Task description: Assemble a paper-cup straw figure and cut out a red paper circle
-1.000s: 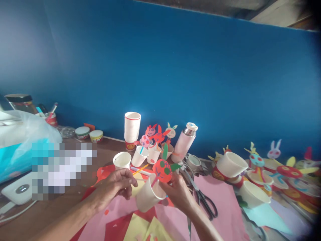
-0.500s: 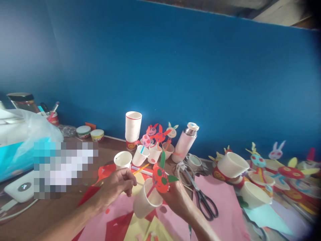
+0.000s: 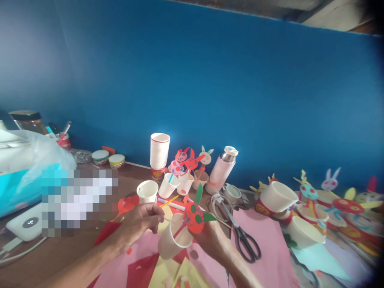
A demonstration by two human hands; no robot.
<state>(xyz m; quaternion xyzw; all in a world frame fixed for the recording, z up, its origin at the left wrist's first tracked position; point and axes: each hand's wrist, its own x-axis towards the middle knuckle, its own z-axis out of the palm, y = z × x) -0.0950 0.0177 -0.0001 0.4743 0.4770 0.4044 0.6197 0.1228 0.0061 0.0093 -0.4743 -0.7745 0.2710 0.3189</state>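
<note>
In the middle, a tilted white paper cup (image 3: 172, 244) has a red paper animal face (image 3: 193, 218) with green ears at its rim, carried on a red strip that runs down into the cup. My right hand (image 3: 210, 236) grips the cup from its far right side; its fingers are mostly hidden behind the face. At the cup's left, my left hand (image 3: 147, 220) is closed in a pinch on a thin pale stick (image 3: 167, 219) that points toward the cup's rim. Just beyond, a yellow pencil (image 3: 170, 201) lies beside a white rod-like item.
Black-handled scissors (image 3: 246, 242) rest on pink paper (image 3: 267, 244) to the right. Behind stand cups with paper animals (image 3: 192, 162), a cup stack (image 3: 160, 152) and a pink thermos (image 3: 220, 172). More decorated cups (image 3: 312, 210) crowd the right. A white power bank (image 3: 25, 224) lies left.
The red face has shifted slightly right and turned a little, and the cup has moved slightly left. My left hand keeps its pinch near the cup.
</note>
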